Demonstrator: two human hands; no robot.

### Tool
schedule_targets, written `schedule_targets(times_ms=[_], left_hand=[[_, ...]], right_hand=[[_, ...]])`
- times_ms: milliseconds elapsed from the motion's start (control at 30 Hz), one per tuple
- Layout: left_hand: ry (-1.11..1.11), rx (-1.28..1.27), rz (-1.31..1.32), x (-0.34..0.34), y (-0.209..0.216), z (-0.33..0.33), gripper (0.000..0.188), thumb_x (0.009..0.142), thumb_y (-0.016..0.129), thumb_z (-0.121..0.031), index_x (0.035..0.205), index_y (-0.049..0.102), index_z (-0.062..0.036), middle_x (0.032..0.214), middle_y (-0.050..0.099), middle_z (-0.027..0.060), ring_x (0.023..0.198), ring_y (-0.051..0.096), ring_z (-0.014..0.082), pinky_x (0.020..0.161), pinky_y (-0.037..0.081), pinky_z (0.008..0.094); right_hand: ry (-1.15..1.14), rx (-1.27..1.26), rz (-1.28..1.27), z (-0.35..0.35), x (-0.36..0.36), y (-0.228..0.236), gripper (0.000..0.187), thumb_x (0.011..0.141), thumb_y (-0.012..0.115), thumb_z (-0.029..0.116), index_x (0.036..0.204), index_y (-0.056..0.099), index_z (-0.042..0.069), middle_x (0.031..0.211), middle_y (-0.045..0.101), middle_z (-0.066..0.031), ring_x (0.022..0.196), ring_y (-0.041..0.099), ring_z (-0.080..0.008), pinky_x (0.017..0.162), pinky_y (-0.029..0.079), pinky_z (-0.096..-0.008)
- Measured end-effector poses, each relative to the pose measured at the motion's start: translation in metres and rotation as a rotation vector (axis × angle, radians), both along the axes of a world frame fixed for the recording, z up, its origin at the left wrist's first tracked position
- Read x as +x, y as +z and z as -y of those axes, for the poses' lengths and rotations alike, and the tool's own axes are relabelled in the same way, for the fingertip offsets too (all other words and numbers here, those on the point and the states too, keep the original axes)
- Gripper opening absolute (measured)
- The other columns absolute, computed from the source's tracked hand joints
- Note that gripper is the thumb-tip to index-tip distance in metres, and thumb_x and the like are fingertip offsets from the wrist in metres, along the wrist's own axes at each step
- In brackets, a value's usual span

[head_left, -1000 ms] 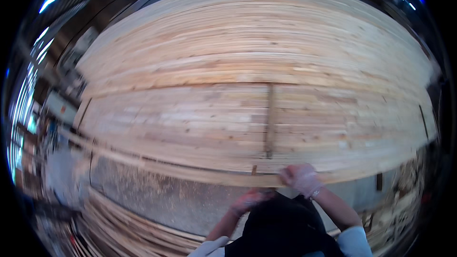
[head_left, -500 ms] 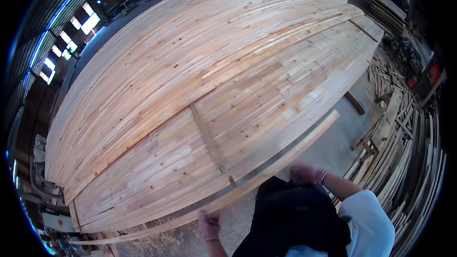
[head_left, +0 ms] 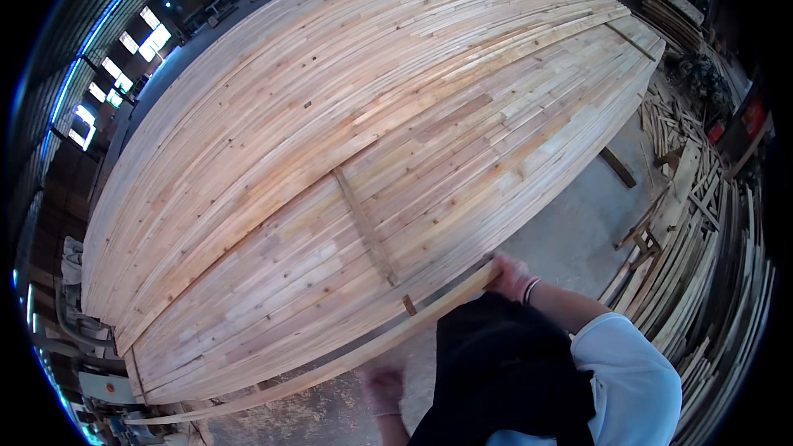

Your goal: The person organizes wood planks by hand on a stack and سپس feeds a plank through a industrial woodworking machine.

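Note:
A long, narrow wooden strip (head_left: 396, 337) runs along the near side of the stacked boards, from the lower left to my right hand. My right hand (head_left: 513, 277), in a thin pale glove, is closed round the strip's right end. Below the strip, my left hand (head_left: 382, 388) appears apart from it, close to my dark apron (head_left: 504, 363). Motion smears its fingers, so their pose is unclear. Beyond the strip lies a broad stack of pale, knotty boards (head_left: 462, 173), with a thin crosswise batten (head_left: 363, 227) on top.
A taller bank of boards (head_left: 273, 91) rises behind the near stack. Offcuts and long strips (head_left: 702, 281) are heaped on the right. A short timber (head_left: 618, 167) juts from under the stack. Sawdust (head_left: 289, 413) covers the floor near a pale machine box (head_left: 106, 386) at lower left.
The strip's right end has moved left and toward me. My right hand has reached up and left and gripped that end. My left hand has come off the strip and shifted slightly right.

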State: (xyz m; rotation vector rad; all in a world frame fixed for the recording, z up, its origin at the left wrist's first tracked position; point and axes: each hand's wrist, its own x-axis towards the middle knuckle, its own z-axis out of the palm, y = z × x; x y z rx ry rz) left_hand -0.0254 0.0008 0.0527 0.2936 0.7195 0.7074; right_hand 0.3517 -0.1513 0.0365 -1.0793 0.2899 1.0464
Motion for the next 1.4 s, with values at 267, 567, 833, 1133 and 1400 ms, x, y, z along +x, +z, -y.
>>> schedule_targets(times_ms=[267,567,833,1133,1400], left_hand=[[-0.460,0.067,0.014,0.119,0.035,0.040,0.053,0.088,0.062,-0.037,0.127,0.050,-0.0037,0.117,0.060,0.0135,0.108,0.060,0.0315,0.100,0.046,0.0475],[0.234,0.086,0.327,0.034,-0.012,-0.022,0.021,0.086,0.066,-0.030,0.092,0.063,-0.0101,0.095,0.067,0.0058,0.085,0.064,0.0242,0.090,0.050,0.0510],[0.907,-0.190,0.072,0.061,0.025,-0.014,0.022,0.082,0.067,-0.034,0.087,0.063,-0.0125,0.083,0.060,0.0005,0.071,0.054,0.0204,0.092,0.046,0.0505],[0.965,-0.357,0.183,0.111,0.029,0.043,0.029,0.089,0.053,-0.038,0.081,0.055,-0.0104,0.073,0.045,0.0034,0.065,0.043,0.0229,0.082,0.047,0.0464],[0.875,-0.405,0.106,0.092,0.018,0.034,0.026,0.085,0.054,-0.036,0.080,0.052,-0.0099,0.071,0.041,0.0038,0.066,0.042,0.0226,0.081,0.044,0.0416]], right_hand=[[1.005,-0.130,0.663,-0.073,-0.064,0.074,0.028,0.090,0.061,0.033,0.111,0.066,0.015,0.103,0.067,-0.0114,0.101,0.062,-0.0280,0.091,0.047,-0.0338],[1.156,-0.040,1.655,-0.158,0.027,0.150,0.039,0.086,0.060,0.040,0.113,0.064,0.012,0.101,0.067,-0.0148,0.093,0.064,-0.0315,0.084,0.050,-0.0420],[1.020,-0.813,2.219,-0.288,0.286,0.179,0.052,0.080,0.061,0.049,0.114,0.062,0.010,0.098,0.066,-0.0106,0.093,0.063,-0.0276,0.085,0.047,-0.0446],[0.938,-1.520,2.224,-0.359,0.399,0.079,0.017,0.092,0.053,0.020,0.097,0.069,0.020,0.094,0.071,-0.0002,0.087,0.069,-0.0209,0.072,0.048,-0.0395],[1.328,-1.669,2.080,-0.314,0.351,0.087,0.018,0.089,0.058,0.020,0.099,0.073,0.021,0.100,0.072,0.0003,0.091,0.070,-0.0168,0.069,0.053,-0.0371]])
